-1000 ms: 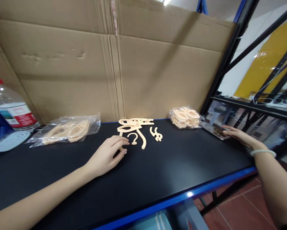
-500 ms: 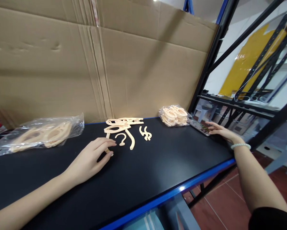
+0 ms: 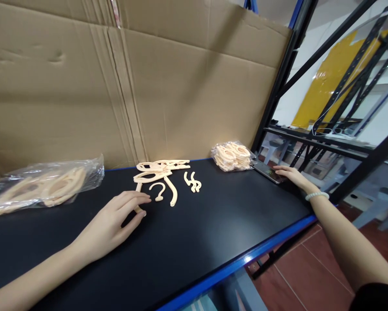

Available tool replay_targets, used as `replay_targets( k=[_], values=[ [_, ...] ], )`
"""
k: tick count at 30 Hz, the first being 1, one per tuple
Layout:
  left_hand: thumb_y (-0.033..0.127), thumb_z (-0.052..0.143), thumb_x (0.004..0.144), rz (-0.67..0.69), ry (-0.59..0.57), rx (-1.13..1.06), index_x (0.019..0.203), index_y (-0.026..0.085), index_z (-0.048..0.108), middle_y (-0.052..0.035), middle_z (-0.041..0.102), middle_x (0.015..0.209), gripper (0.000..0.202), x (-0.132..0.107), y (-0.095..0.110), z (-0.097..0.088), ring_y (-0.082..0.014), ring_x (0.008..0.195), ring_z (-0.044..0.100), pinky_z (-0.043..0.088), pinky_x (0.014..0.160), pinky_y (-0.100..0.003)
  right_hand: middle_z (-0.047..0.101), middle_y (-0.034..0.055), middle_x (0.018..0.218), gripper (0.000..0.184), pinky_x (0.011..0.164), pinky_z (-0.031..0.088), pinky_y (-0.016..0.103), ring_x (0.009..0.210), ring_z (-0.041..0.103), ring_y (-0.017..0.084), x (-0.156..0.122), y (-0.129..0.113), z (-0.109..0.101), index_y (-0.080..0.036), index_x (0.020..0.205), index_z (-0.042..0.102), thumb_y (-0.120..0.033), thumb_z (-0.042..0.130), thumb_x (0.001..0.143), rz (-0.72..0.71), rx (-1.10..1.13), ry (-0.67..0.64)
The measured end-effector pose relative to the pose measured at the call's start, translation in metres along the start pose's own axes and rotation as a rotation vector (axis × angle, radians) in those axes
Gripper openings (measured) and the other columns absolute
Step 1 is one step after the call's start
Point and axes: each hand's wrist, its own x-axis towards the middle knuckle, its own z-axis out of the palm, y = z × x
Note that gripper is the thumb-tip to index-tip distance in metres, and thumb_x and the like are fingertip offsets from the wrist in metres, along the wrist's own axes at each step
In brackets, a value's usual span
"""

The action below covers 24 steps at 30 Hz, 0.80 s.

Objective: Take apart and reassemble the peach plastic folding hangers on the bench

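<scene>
My left hand (image 3: 112, 218) rests on the table with its fingers curled over a cream plastic hanger arm (image 3: 138, 187), which is partly hidden beneath them. Just right of the fingertips lie a cream hook (image 3: 158, 192) and another curved hanger arm (image 3: 172, 192). Behind them are cream folding-hanger frames (image 3: 150, 176), and two small curved pieces (image 3: 194, 183) lie farther right. At the table's right end, my right hand (image 3: 293, 176) has its fingers stretched out onto the screen of a dark phone or tablet (image 3: 268, 172). It grips nothing.
A clear bag of cream hanger parts (image 3: 61, 185) lies at the left, another bag (image 3: 233, 155) at the back right. A cardboard sheet (image 3: 181, 86) stands behind the black table (image 3: 197, 246). Black metal uprights (image 3: 280, 82) rise at the right.
The whole view has shifted a little, so the things on the table appear farther left. Both hands keep nearly the same places relative to the hanger arm and the device.
</scene>
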Motion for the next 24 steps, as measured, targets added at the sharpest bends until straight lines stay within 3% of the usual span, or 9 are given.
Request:
replay_targets(
  k=[11,19,24],
  values=[
    [0.034,0.049,0.092,-0.015,-0.018,-0.003,0.116,0.026,0.055,-0.0060,0.059,0.117,0.026,-0.0015,-0.0057,0.0047,-0.0235,0.109,0.057,0.049,0.092,-0.037,0.063,0.0089,0.125,0.066,0.109,0.035,0.047,0.126,0.048,0.038,0.0083,-0.0034,0.0095,-0.022,0.117,0.067,-0.060,0.069,0.064,-0.056,-0.079,-0.080],
    [0.035,0.049,0.091,-0.014,-0.024,0.013,0.115,0.026,0.055,-0.0058,0.060,0.117,0.026,0.0023,-0.0038,0.0034,-0.0232,0.108,0.058,0.051,0.092,-0.036,0.060,0.0097,0.129,0.058,0.112,0.032,0.045,0.125,0.050,0.035,0.0101,0.0009,0.0055,-0.018,0.119,0.064,-0.050,0.062,0.071,0.007,-0.079,-0.079],
    [0.035,0.049,0.091,-0.022,-0.033,-0.001,0.116,0.026,0.055,-0.0054,0.060,0.117,0.027,0.0002,-0.0059,0.0050,-0.0228,0.108,0.057,0.050,0.092,-0.036,0.065,0.0080,0.120,0.065,0.106,0.041,0.042,0.117,0.057,0.032,0.0074,0.0054,0.0046,-0.020,0.129,0.057,-0.047,0.060,0.070,0.026,-0.041,-0.130]
  ],
)
